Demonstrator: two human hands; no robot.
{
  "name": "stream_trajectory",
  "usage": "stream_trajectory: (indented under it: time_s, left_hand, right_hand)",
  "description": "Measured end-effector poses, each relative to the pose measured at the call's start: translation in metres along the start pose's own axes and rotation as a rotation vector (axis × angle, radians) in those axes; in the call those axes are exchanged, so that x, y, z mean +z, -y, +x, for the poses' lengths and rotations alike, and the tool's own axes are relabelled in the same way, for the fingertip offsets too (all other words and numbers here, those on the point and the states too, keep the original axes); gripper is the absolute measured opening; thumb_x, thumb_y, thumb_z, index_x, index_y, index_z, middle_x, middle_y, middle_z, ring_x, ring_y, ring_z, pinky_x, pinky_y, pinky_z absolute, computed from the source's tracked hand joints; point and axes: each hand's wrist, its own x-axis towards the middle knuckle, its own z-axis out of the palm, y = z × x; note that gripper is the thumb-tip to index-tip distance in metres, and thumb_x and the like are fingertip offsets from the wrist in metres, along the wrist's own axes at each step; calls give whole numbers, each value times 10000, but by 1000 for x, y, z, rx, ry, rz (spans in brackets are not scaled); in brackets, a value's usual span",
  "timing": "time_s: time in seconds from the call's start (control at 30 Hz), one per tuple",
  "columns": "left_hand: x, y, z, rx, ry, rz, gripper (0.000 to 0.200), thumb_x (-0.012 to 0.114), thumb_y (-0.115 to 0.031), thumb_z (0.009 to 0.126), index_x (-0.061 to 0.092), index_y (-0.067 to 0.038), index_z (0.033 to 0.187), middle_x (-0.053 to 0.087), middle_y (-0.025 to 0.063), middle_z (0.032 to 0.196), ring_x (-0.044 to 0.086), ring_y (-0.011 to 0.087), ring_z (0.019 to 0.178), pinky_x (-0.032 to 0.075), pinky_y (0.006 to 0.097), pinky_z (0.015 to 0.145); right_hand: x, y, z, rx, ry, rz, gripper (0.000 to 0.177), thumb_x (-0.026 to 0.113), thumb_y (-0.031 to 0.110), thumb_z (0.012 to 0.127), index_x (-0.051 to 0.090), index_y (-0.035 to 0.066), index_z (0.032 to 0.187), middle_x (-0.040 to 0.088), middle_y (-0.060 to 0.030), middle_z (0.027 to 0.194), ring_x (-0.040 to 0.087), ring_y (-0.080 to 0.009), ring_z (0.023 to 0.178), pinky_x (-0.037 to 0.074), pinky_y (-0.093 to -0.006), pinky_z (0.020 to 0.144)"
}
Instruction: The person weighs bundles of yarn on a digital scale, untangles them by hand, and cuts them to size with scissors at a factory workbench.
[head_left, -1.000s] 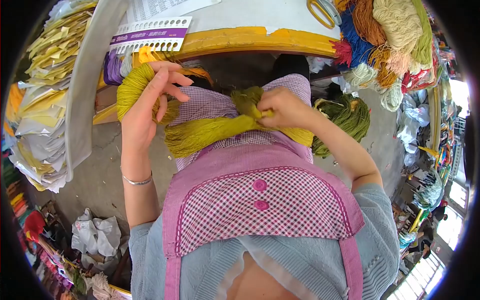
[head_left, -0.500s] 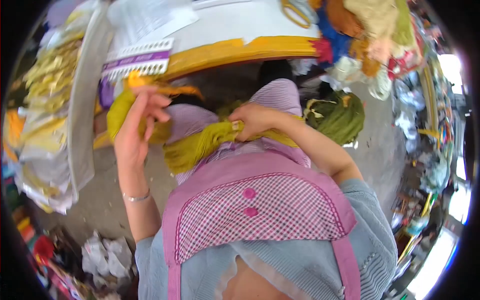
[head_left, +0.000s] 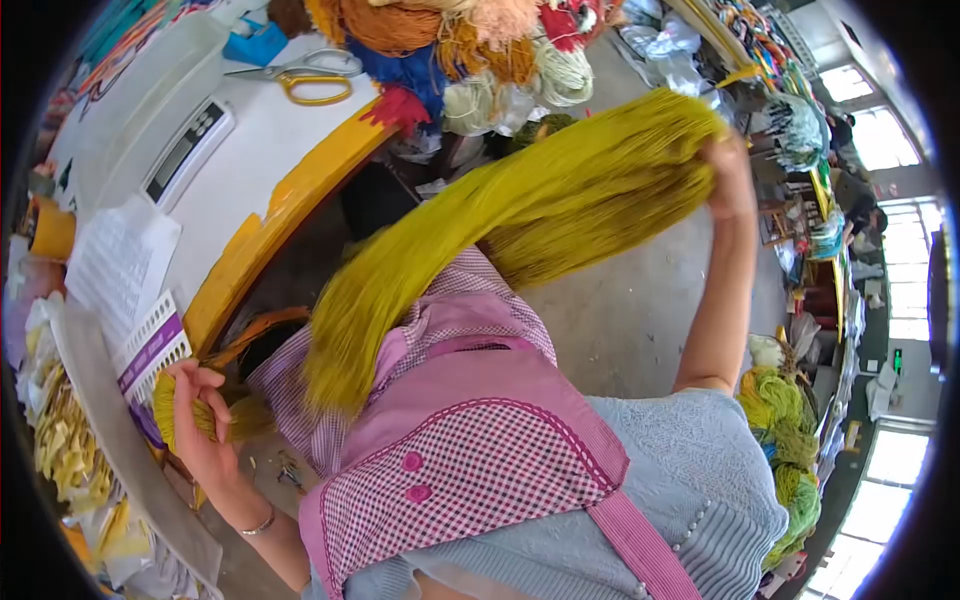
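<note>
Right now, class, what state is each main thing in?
Right hand: closed on the hank, blurred
Hank: loose, stretched out, one end gripped
Left hand: fingers partly curled at the skein, grip unclear
Skein: coiled, partly hidden
Scissors: lying on the table, blades seemingly closed
Scale: reading illegible
Paper: printed, lying flat
Card: punched with holes
Bracelet: worn

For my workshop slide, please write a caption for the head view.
Right hand holds out a long yellow-green thread hank; left hand touches a smaller skein.
</note>
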Motion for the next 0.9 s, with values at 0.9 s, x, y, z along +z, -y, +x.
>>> stream_trajectory:
  time_s: [0.9]
  left_hand:
    - [21,-19,-18,-276,-110,-207,207,408,-239,1021,510,-61,997,582,68,733,326,66,352,217,186,302]
  right_hand:
    - [198,-348,20,58,88,-1049,434,639,130,703,425,15,1063,603,-210,976,608,-360,904,483,-467,756]
